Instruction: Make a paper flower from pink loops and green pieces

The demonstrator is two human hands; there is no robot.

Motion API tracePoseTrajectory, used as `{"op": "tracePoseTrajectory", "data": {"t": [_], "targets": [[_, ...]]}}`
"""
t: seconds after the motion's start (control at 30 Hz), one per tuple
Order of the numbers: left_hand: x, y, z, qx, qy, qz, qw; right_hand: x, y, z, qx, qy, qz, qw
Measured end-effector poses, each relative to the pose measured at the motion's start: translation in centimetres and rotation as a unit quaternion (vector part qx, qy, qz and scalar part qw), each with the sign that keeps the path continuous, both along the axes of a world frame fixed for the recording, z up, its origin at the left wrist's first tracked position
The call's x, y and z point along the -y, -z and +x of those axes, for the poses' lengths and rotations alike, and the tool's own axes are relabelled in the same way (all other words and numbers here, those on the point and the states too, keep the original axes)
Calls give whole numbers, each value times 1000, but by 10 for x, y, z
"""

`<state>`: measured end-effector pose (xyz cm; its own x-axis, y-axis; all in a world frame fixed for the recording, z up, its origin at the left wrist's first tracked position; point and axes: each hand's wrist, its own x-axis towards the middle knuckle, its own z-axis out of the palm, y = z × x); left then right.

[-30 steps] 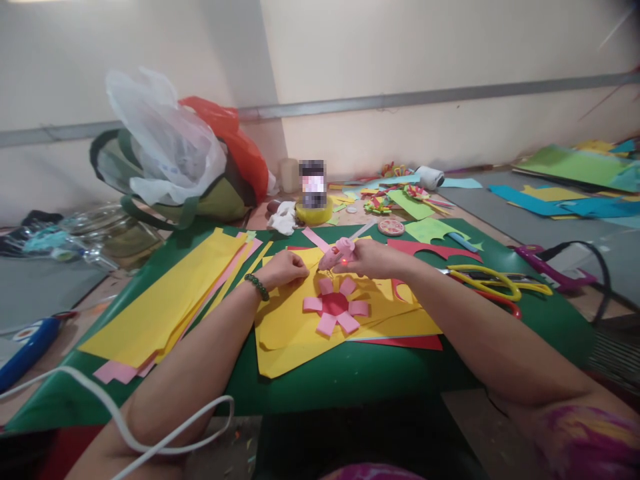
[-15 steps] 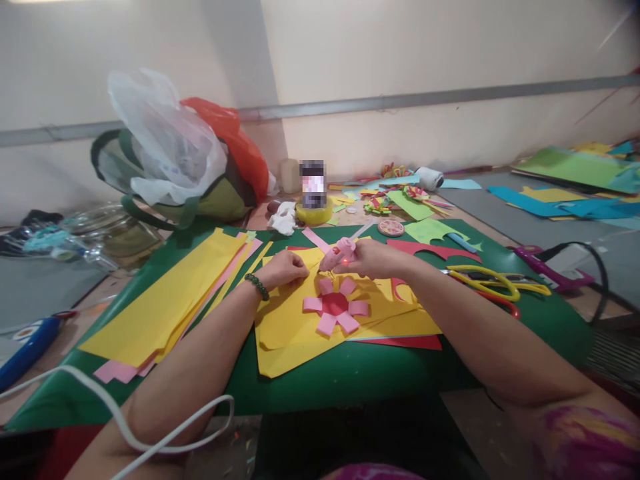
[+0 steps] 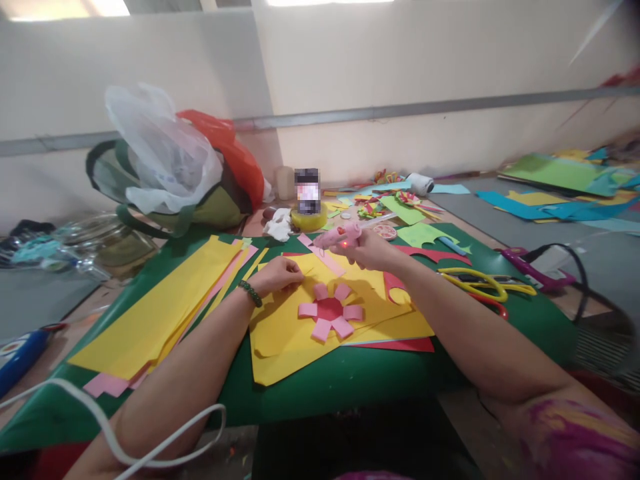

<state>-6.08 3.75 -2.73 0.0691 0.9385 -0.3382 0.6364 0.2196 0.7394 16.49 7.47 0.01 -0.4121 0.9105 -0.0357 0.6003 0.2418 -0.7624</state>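
Note:
My right hand (image 3: 373,249) is wrapped round a pink hot glue gun (image 3: 343,235), which has a lit red light. The gun's nozzle points left, above a pink paper strip (image 3: 327,259). My left hand (image 3: 284,273), with a green beaded bracelet at its wrist, is pinched closed over the yellow paper; what lies between its fingertips is too small to make out. Just in front of both hands lies a paper flower with a red centre (image 3: 330,310) and pink folded petals. It rests on yellow paper sheets (image 3: 273,363).
Yellow sheets (image 3: 145,307) are stacked on the left of the green mat (image 3: 300,407). Scissors with yellow handles (image 3: 473,283) lie to the right. Behind stand a bag with plastic bags (image 3: 170,167) and a yellow tape roll (image 3: 307,219). A white cable (image 3: 107,423) crosses near my left arm.
My right hand has lifted the glue gun up and back, away from the flower, and its nozzle is now more level. My left hand keeps its pinch. The view has tilted up slightly.

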Motion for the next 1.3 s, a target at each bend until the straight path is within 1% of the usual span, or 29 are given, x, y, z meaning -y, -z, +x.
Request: {"op": "tracePoseTrajectory", "data": {"t": [0.1, 0.17, 0.23, 0.3, 0.37, 0.43, 0.5, 0.6, 0.7, 0.77, 0.8, 0.83, 0.87, 0.9, 0.93, 1.0, 1.03, 1.1, 1.2, 1.27, 1.3], "targets": [[3, -9, -2, 24, 2, -15, 1000, -18, 10, 4, -44, 74, 36, 996], [4, -14, -7, 46, 9, -28, 999, -30, 17, 7, -38, 111, 43, 992], [5, -18, -12, 63, 16, -25, 998, -40, 24, 11, -20, 133, 48, 990], [4, -20, -18, 95, 7, -5, 995, -46, 30, 12, -1, 139, 52, 989], [3, -22, -22, 151, -15, 19, 988, -49, 35, 12, 24, 138, 51, 989], [3, -24, -23, 227, -45, 41, 972, -51, 38, 12, 59, 132, 34, 989], [3, -26, -21, 300, -81, 60, 949, -53, 39, 12, 99, 119, 10, 988], [4, -29, -16, 371, -141, 75, 915, -55, 32, 19, 159, 88, -14, 983], [5, -29, -9, 421, -196, 76, 882, -48, 13, 32, 210, 48, -13, 976], [7, -29, -4, 445, -218, 77, 865, -37, -4, 41, 248, 38, 15, 968], [9, -29, -1, 455, -221, 75, 859, -30, -13, 44, 289, 54, 55, 954], [10, -28, 2, 463, -224, 74, 854, -22, -20, 46, 309, 62, 79, 946], [12, -28, 5, 470, -224, 70, 851, -14, -25, 45, 273, 25, 112, 955], [13, -27, 8, 476, -224, 67, 848, -6, -28, 42, 217, -25, 129, 967], [15, -26, 11, 480, -223, 65, 846, 1, -28, 37, 172, -77, 134, 973], [17, -23, 17, 485, -214, 58, 846, 12, -20, 22, 115, -172, 140, 968], [18, -21, 20, 486, -207, 54, 847, 16, -13, 13, 93, -196, 160, 963], [20, -17, 25, 488, -188, 46, 851, 21, 3, -4, 43, -207, 242, 947], [23, -12, 30, 497, -149, 41, 854, 22, 25, -23, 4, -208, 363, 908], [26, -11, 33, 503, -127, 41, 854, 19, 34, -28, -11, -209, 402, 891], [26, -11, 33, 504, -121, 41, 854, 18, 37, -28, -26, -208, 410, 888]]}}
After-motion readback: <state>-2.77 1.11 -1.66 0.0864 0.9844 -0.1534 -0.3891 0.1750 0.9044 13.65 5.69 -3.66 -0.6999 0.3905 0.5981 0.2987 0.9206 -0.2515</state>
